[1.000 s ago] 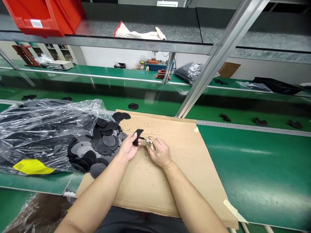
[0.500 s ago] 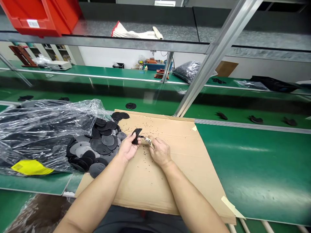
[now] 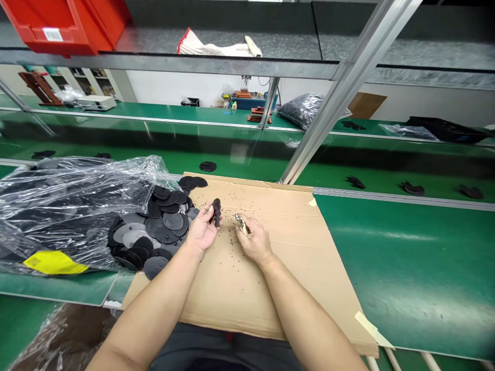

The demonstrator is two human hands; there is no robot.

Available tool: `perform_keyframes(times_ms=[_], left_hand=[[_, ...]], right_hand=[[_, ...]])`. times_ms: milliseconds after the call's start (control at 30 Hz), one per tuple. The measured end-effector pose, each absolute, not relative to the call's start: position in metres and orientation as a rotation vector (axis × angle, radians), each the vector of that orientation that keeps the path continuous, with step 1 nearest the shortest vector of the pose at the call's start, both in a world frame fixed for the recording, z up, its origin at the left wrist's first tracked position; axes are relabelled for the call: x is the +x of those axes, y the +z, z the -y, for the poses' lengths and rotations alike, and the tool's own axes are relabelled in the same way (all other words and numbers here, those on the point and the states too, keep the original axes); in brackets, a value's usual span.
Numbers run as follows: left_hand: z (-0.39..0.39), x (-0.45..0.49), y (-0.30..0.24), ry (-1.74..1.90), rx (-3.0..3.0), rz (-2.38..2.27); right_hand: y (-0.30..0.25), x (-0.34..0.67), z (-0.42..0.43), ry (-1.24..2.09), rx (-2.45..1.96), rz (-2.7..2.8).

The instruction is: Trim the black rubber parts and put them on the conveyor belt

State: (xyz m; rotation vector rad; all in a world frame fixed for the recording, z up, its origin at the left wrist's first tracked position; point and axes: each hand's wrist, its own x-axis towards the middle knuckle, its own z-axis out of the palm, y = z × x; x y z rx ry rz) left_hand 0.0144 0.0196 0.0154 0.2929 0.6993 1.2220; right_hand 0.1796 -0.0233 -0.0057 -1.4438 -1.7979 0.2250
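Note:
My left hand (image 3: 203,229) is closed on a black plastic disc (image 3: 216,212), turned nearly edge-on above the cardboard. A short way to its right, my right hand (image 3: 255,239) grips a small pair of pliers (image 3: 241,223) with pale yellowish handles; their metal jaws point toward the disc but stand apart from it. Whether the jaws are parted is too small to tell. Tiny black bits (image 3: 232,242) lie scattered over the cardboard sheet (image 3: 301,278) under both hands. Left of my left hand is a heap of black and grey discs (image 3: 157,226), some with a moulded mark.
A clear plastic bag (image 3: 77,190) of dark parts with a yellow label (image 3: 54,263) borders the heap. A slanted metal post (image 3: 332,108) rises behind the cardboard. Overhead, a shelf holds a red bin (image 3: 65,26) and a white glove (image 3: 216,47). Dark parts sit along the green belt (image 3: 247,165).
The pliers have come away from the disc, leaving a gap between the hands. My left hand has turned the disc more upright. The view has shifted slightly.

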Motion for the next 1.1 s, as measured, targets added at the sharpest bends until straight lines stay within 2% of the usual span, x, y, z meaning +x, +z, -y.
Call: perform_keyframes(times_ms=[567,1100], left_hand=[[-0.016,0.012,0.015,1.012,0.383,-0.636],[-0.015,0.017,0.01,0.991,0.434,-0.677]], right_hand=[[0.0,0.181,0.029,0.342,-1.271,2.042],[0.008,0.178,0.032,0.29,-1.426,2.197]])
